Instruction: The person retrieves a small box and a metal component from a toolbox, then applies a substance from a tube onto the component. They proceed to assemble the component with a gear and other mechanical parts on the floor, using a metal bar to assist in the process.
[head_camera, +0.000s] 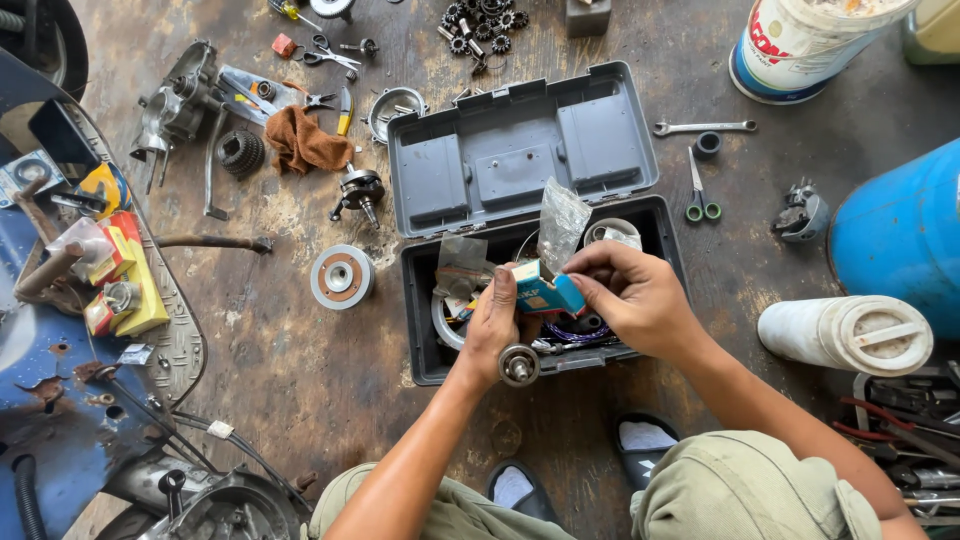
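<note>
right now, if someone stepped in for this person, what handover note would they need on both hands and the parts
Left hand: closed on a small blue and white box, with a round metal bearing in the same grip, lower down by the palm.
Right hand: fingertips pinching the box's right end, where a clear plastic bag sticks up.
Both hands are over the open grey toolbox, lid leaning back, cluttered inside.
Done: box and bearing are in hand, out of the toolbox.
Left: the box looks not yet emptied; whether its flap is open is unclear.
Nearby on the floor: green-handled scissors, a spanner, a brown rag.
</note>
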